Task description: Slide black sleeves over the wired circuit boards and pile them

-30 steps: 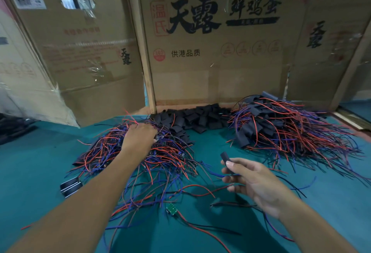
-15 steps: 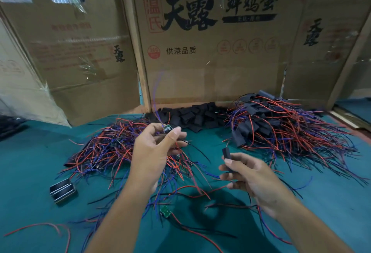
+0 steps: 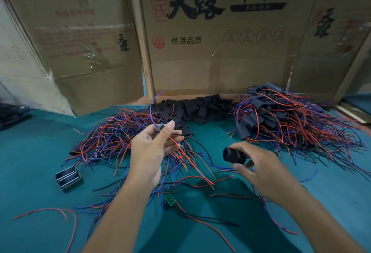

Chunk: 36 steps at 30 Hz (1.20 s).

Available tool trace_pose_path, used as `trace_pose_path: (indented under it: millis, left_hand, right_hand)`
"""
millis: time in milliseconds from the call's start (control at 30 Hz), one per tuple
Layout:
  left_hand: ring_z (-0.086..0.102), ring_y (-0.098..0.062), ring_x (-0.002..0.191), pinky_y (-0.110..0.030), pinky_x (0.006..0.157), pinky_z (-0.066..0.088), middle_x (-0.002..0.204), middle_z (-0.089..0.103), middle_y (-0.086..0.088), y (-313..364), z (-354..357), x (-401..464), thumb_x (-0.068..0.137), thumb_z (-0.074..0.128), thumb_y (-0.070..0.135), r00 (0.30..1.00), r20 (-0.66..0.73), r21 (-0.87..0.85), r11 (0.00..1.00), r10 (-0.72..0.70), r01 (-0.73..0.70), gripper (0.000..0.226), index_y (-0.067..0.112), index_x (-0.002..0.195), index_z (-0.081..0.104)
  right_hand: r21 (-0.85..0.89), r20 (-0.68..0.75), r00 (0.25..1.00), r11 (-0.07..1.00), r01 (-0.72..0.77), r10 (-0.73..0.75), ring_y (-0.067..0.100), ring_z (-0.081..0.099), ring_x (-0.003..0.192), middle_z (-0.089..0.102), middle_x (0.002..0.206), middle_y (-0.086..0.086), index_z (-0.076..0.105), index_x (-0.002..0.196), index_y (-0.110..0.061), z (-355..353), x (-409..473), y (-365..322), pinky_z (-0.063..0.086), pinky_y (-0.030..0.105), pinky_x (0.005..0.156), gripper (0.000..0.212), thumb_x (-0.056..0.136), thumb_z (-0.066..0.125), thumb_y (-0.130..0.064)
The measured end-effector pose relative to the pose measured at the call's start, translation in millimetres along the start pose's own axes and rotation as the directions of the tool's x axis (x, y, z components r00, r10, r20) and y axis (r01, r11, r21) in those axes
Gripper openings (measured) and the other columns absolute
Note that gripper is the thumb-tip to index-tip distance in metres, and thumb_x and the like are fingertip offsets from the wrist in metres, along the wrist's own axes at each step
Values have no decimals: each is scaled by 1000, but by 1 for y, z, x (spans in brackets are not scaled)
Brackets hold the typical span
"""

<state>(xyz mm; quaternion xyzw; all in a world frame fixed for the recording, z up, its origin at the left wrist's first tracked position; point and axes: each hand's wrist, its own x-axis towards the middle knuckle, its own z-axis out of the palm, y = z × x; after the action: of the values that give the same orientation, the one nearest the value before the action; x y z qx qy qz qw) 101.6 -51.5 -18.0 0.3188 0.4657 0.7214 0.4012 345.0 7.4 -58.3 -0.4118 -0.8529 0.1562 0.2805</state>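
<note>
A wired circuit board (image 3: 160, 127) is pinched at the fingertips of the left hand (image 3: 149, 152), its blue lead arcing upward, while the right hand (image 3: 254, 169) just beside it curls round a black sleeve (image 3: 233, 155) with the open mouth turned toward the board. This looks like the line-up before threading; next the board must meet that mouth squarely. Beyond the left hand lies the unsleeved tangle (image 3: 120, 134), beyond the right the finished pile (image 3: 285, 118); the board itself is too small to read.

A teal worktop (image 3: 30, 152) runs up to a wall of flattened brown cardboard boxes (image 3: 220, 61), printed with large black Chinese characters and red stamps. Clear tape (image 3: 90, 55) glints on the left panel under soft indoor light.
</note>
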Motion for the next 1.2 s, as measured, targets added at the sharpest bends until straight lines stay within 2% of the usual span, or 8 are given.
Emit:
trace_pose_path:
  millis: [100, 200, 267, 400, 567, 700, 1133, 1200]
  left_hand:
    - [72, -20, 74, -24, 59, 58, 87, 75, -15, 1, -2, 1, 88, 70, 20, 1000, -20, -19, 1000, -9, 8, 13, 11, 84, 62]
    - [74, -19, 76, -22, 57, 57, 88, 76, -14, 2, -5, 2, 88, 70, 21, 999, -23, -75, 997, -32, 30, 13, 11, 88, 61]
    - [74, -18, 75, -20, 56, 57, 86, 76, -12, 2, -7, 4, 84, 71, 23, 999, -27, -124, 991, -45, 42, 18, 9, 91, 61]
    - [74, -17, 74, -19, 57, 57, 85, 75, -12, 1, -8, 7, 87, 71, 20, 997, -79, -177, 984, -8, -6, 15, 9, 91, 62]
    - [74, -22, 76, -22, 60, 56, 86, 75, -14, -2, -7, 8, 90, 70, 17, 978, -158, -117, 981, 134, -153, 9, 9, 89, 65]
    - [74, -22, 75, -23, 60, 56, 85, 75, -14, -1, -3, 4, 89, 71, 19, 976, -133, -93, 978, 172, -185, 10, 11, 87, 65]
    - [71, -17, 65, -19, 57, 56, 75, 72, -11, -5, 4, 0, 87, 69, 21, 995, -91, -137, 989, 48, -61, 14, 10, 87, 61]
    - [71, -17, 65, -19, 58, 56, 75, 72, -10, -5, 4, 0, 87, 69, 20, 995, -92, -133, 989, 48, -60, 13, 10, 87, 61]
  right_hand:
    - [-73, 54, 998, 997, 40, -36, 1, 53, 103, 56, 116, -25, 50, 122, -40, 0, 0, -2, 43, 20, 88, 37, 90, 66, -31]
    - [-98, 132, 991, 995, 36, -23, 9, 57, 101, 60, 114, -19, 47, 120, -41, 2, -3, -7, 47, 32, 88, 36, 90, 66, -33]
    - [-56, 142, 990, 998, 18, -10, 9, 59, 93, 64, 104, -17, 46, 114, -39, 4, -5, -10, 48, 31, 84, 33, 89, 68, -35]
    - [96, 140, 990, 995, -41, 28, -9, 59, 76, 65, 76, -25, 50, 101, -34, 5, -8, -23, 43, 10, 69, 30, 83, 74, -36]
    - [27, 74, 997, 999, -32, 30, 6, 53, 61, 67, 72, -18, 51, 98, -33, 10, -14, -41, 51, 37, 69, 29, 78, 66, -47]
    - [45, 9, 999, 998, -35, 34, 15, 63, 70, 69, 71, -13, 52, 100, -30, 17, -16, -48, 52, 38, 68, 31, 77, 61, -49]
    - [76, -25, 979, 976, -202, 204, 19, 51, 62, 67, 71, -3, 55, 97, -26, 25, -14, -45, 50, 35, 66, 34, 76, 64, -50]
    - [75, -26, 979, 977, -200, 203, 20, 56, 65, 69, 74, -4, 53, 98, -27, 26, -14, -45, 51, 36, 68, 35, 76, 63, -51]
